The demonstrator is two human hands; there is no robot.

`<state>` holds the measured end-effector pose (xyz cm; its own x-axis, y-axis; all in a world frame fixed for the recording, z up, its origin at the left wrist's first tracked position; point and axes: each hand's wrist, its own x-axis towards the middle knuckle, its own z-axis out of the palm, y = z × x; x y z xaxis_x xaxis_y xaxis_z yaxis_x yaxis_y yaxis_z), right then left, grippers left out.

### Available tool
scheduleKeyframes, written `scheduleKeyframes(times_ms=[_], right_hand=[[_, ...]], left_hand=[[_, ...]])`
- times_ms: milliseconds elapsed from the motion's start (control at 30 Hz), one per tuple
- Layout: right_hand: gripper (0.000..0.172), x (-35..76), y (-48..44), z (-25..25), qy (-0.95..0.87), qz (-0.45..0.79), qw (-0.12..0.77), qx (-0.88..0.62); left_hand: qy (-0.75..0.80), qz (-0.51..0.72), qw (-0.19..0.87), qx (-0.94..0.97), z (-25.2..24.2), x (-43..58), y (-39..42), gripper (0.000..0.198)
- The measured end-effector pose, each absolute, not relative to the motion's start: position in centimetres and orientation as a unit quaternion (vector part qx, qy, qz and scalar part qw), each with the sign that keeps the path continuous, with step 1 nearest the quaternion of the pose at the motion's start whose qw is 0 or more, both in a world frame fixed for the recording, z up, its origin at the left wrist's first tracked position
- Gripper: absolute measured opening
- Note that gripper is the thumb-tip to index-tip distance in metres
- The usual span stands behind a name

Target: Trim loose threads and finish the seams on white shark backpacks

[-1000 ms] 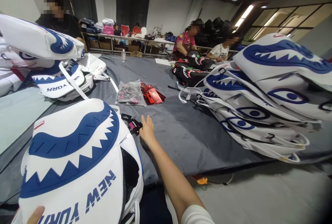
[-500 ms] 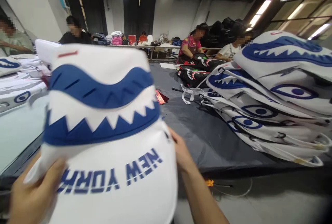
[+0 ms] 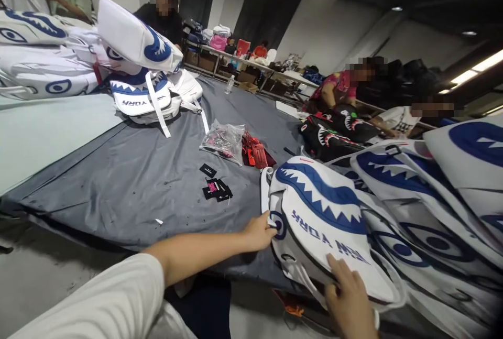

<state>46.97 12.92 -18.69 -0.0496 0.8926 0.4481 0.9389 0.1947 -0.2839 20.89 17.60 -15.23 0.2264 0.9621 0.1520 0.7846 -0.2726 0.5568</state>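
Observation:
A white backpack (image 3: 314, 205) with blue shark teeth, an eye on its side and "NEW YORK" lettering lies tilted on the table's right part, against a pile of similar bags. My left hand (image 3: 259, 231) is closed on its left side by the eye patch, fingertips partly hidden. My right hand (image 3: 349, 294) rests on the lower edge of the lettered flap, fingers apart and slightly bent. Left of the bag lie black tags (image 3: 217, 190), red tags (image 3: 256, 151) and a clear plastic bag (image 3: 223, 141) with small items inside.
Stacked white shark backpacks (image 3: 436, 239) stand at the right. More white backpacks (image 3: 145, 98) sit at the far left, and black shark bags (image 3: 330, 132) lie at the back right. Several people work around the dark-covered table (image 3: 129, 187); a bottle (image 3: 230, 85) stands farther back.
The white backpack has moved from in front of me at the left to the right, down beside the pile. Both hands went with it, and the view has swung and tilted.

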Motion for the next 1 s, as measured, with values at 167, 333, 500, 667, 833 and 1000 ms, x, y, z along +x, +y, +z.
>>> scheduleKeyframes(times_ms=[167,333,500,667,833,1000], right_hand=[[0.048,47.4,14.8,-23.3,-0.738,-0.112,0.284,-0.601],[0.043,45.8,14.1,-22.4,-0.729,-0.109,0.265,-0.622],[0.045,43.1,13.2,-20.6,-0.704,-0.104,0.260,-0.653],[0.045,39.0,10.7,-18.5,-0.719,-0.076,0.287,-0.628],[0.056,32.1,3.3,-15.1,-0.747,0.003,0.285,-0.601],[0.042,36.0,-0.4,-11.6,-0.597,0.077,0.434,-0.670]], left_hand=[[0.638,0.206,0.092,0.736,-19.0,10.4,19.8,0.053],[0.606,0.127,0.088,0.780,-21.7,3.8,22.6,0.047],[0.591,0.100,0.072,0.797,-23.6,2.6,22.9,0.039],[0.616,0.094,0.046,0.781,-22.7,1.9,22.3,0.046],[0.612,0.225,0.130,0.747,-19.7,5.3,21.7,0.062],[0.584,0.368,0.467,0.553,-17.8,10.7,20.8,0.066]])
